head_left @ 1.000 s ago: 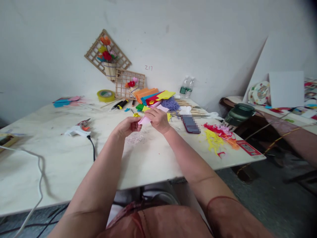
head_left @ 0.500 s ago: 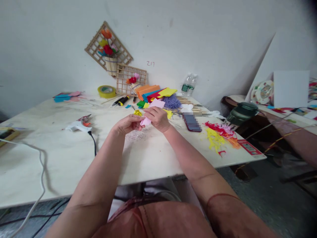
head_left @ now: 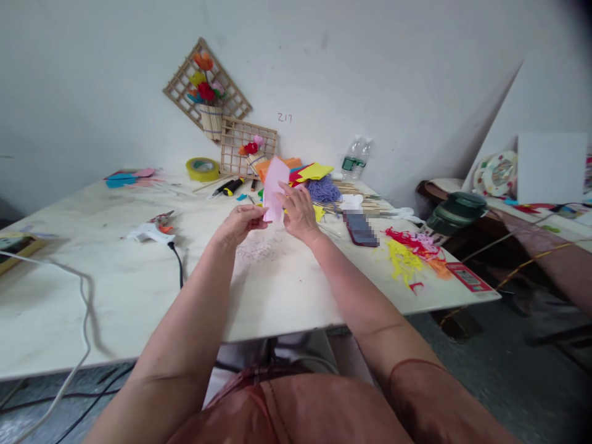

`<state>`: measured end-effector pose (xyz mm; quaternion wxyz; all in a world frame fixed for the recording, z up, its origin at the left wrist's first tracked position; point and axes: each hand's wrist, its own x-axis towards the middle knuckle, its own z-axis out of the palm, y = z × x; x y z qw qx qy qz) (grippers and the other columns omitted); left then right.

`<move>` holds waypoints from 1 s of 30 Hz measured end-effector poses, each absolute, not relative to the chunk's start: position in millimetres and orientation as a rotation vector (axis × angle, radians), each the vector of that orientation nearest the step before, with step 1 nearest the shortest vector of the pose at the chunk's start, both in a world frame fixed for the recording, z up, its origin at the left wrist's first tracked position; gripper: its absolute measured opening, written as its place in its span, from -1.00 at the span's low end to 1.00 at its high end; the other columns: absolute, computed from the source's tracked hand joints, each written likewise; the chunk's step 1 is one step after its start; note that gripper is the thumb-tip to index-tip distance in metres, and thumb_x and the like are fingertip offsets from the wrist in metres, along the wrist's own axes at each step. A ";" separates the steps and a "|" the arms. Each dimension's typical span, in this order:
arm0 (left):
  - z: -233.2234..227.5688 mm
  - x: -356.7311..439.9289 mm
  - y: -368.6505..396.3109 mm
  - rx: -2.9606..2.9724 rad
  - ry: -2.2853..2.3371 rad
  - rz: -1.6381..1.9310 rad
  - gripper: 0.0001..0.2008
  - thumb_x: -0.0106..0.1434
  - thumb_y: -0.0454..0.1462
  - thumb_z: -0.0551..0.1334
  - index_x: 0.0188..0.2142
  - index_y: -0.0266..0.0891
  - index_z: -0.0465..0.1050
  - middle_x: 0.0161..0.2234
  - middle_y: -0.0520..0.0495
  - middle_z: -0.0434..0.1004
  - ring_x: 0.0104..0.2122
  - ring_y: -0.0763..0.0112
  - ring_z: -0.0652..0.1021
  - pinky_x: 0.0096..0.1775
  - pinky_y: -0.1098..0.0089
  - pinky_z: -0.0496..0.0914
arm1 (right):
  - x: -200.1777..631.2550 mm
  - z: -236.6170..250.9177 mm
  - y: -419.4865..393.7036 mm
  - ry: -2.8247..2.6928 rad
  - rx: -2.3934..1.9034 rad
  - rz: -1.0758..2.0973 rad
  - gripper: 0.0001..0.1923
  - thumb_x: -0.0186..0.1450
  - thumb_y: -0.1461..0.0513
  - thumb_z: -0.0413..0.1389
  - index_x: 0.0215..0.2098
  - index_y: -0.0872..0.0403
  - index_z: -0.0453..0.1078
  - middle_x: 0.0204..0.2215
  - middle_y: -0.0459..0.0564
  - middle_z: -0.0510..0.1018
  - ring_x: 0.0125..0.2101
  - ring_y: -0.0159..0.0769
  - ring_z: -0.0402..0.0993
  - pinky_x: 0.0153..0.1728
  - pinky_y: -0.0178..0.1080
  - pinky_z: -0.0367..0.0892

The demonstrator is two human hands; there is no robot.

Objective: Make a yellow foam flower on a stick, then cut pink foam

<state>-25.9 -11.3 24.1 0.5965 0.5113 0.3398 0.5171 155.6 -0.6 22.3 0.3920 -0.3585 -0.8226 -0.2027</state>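
The pink sheet (head_left: 274,188) stood nearly upright above the desk (head_left: 115,271), its long axis running up and slightly right, held between both hands in front of the pile of coloured sheets (head_left: 305,176). The left hand (head_left: 240,223) pinched the sheet's lower left edge with pressed-together fingers, while the right hand (head_left: 300,213) gripped its right side, thumb in front and fingers behind. Both hands touched it, the right one higher along the sheet; the glue gun (head_left: 150,232) lay well apart at left.
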 end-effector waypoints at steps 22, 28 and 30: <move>6.4 17.2 -8.7 1.058 0.811 1.695 -0.72 -0.03 -0.08 0.31 -0.43 -0.26 0.46 -0.54 0.05 0.42 -0.51 0.55 0.44 -0.31 0.43 0.40 | 118.0 9.3 -1.0 -1.227 -0.729 1.171 -0.83 0.01 0.20 0.19 -0.46 0.17 0.43 -0.53 -0.10 0.49 -0.48 -0.46 0.38 -0.32 -0.35 0.30; 2.5 16.0 -6.5 1.039 0.755 1.670 -0.71 -0.06 -0.10 0.33 -0.45 -0.28 0.44 -0.52 0.01 0.47 -0.47 0.48 0.50 -0.27 0.37 0.41 | 120.9 9.1 1.3 -1.258 -0.775 1.101 -0.90 0.04 0.24 0.14 -0.54 0.15 0.41 -0.57 -0.12 0.49 -0.49 -0.45 0.39 -0.33 -0.37 0.30; 2.5 13.0 -5.4 1.035 0.790 1.657 -0.70 -0.07 -0.09 0.33 -0.45 -0.29 0.44 -0.51 -0.02 0.49 -0.48 0.46 0.51 -0.27 0.37 0.40 | 123.5 11.8 0.8 -1.280 -0.798 1.103 -0.92 0.03 0.27 0.14 -0.56 0.15 0.40 -0.60 -0.14 0.48 -0.52 -0.47 0.38 -0.34 -0.37 0.29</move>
